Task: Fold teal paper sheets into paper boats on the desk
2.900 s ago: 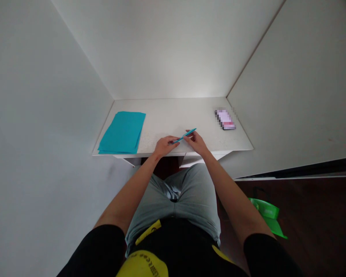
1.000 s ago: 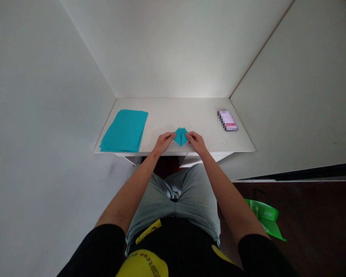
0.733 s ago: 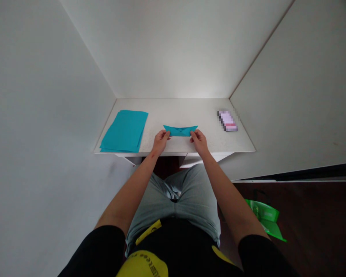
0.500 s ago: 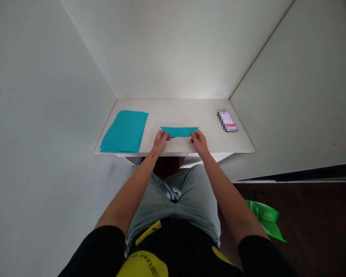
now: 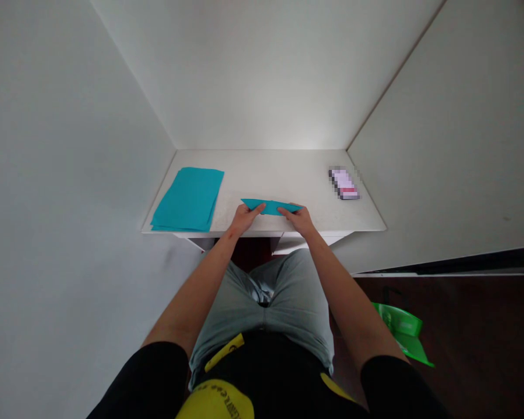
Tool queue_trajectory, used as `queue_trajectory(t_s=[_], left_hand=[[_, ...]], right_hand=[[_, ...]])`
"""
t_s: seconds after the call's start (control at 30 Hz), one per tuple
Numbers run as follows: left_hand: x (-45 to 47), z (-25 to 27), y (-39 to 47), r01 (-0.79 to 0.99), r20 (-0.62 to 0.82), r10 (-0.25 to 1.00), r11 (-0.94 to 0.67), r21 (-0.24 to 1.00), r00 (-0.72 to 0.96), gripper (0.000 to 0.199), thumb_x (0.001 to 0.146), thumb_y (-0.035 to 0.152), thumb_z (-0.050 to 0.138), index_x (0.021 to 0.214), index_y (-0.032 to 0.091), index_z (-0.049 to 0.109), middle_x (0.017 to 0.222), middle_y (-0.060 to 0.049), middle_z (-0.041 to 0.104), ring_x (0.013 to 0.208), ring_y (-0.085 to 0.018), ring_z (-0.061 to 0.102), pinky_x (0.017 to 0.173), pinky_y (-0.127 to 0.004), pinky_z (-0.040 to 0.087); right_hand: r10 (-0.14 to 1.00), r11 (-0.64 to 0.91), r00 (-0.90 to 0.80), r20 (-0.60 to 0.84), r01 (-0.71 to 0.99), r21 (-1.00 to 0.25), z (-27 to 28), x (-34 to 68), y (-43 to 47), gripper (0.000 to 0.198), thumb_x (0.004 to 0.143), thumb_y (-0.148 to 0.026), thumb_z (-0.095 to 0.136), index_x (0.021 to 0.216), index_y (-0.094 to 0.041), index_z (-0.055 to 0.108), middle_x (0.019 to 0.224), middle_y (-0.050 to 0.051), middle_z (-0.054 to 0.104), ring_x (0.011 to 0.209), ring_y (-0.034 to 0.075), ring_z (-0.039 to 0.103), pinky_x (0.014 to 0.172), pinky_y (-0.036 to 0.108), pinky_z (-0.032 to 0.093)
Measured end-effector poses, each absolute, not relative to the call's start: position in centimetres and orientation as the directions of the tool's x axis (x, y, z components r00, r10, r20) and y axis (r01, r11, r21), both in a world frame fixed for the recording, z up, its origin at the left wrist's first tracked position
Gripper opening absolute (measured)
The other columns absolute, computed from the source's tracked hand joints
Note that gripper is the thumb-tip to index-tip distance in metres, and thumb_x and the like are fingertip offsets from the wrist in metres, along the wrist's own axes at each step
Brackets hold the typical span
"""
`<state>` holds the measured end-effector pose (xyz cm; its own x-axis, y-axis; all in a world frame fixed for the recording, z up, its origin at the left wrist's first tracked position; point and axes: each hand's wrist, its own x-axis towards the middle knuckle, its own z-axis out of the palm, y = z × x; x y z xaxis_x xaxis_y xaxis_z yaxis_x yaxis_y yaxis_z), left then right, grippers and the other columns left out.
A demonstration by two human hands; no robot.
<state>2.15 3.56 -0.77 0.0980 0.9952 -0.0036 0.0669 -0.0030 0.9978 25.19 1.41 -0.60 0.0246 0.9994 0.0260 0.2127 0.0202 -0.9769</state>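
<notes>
In the head view, the left hand and the right hand both grasp a folded turquoise paper strip, each with its thumb pressed on the near face and its fingers mostly hidden behind. The strip lies crosswise between the hands, over the front part of a white desk; whether it touches the desktop cannot be told. Its left end tapers to a point beyond the left thumb, and its right end reaches past the right thumb. To the left, apart from the hands, a stack of turquoise paper sheets lies flat on the desk, its edges slightly uneven. Toward the right end lies a smartphone, its screen pixelated. Below right, a green plastic object shows against the dark floor.
</notes>
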Motion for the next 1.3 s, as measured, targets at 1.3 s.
queue_trajectory(t_s=[1.3], left_hand=[[2.8, -0.7, 2.8, 0.11, 0.13, 0.989, -0.122, 0.986, -0.073, 0.052, 0.095, 0.07, 0.063, 0.109, 0.02, 0.067, 0.093, -0.004, 0.072, 0.061, -0.012, 0.063, 0.061, -0.027, 0.052]], right_hand=[[0.957, 0.193, 0.051, 0.285, 0.622, -0.759, 1.4, 37.2, 3.7, 0.034, 0.099, -0.053, 0.065, 0.105, -0.023, 0.079, 0.096, 0.008, 0.077, 0.068, 0.02, 0.065, 0.08, 0.039, 0.056]])
